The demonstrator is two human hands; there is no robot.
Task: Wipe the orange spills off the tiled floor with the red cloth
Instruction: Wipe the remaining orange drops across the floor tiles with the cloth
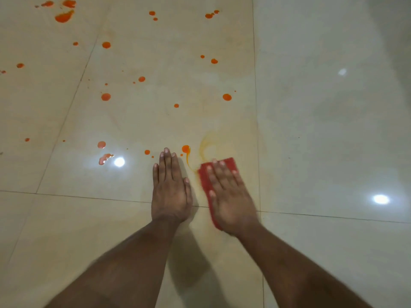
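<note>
My right hand [229, 194] lies flat with straight fingers on the red cloth [205, 181], pressing it onto the cream tiled floor [322, 152]. Most of the cloth is hidden under the hand; its left edge and far corner show. My left hand [170, 192] rests flat on the bare tile just left of the cloth, fingers straight. An orange drop [186, 148] with a thin smeared trail sits just beyond the two hands. A faint yellow curl of smear [206, 145] lies ahead of the cloth. Several orange spills dot the tiles farther off, the largest [64, 17] at the far left.
Grout lines [89, 197] cross the floor under my wrists and run away from me at the left and right. Bright light reflections [119, 162] shine on the glossy tiles. The tiles to the right of the grout line [255, 107] show no orange drops.
</note>
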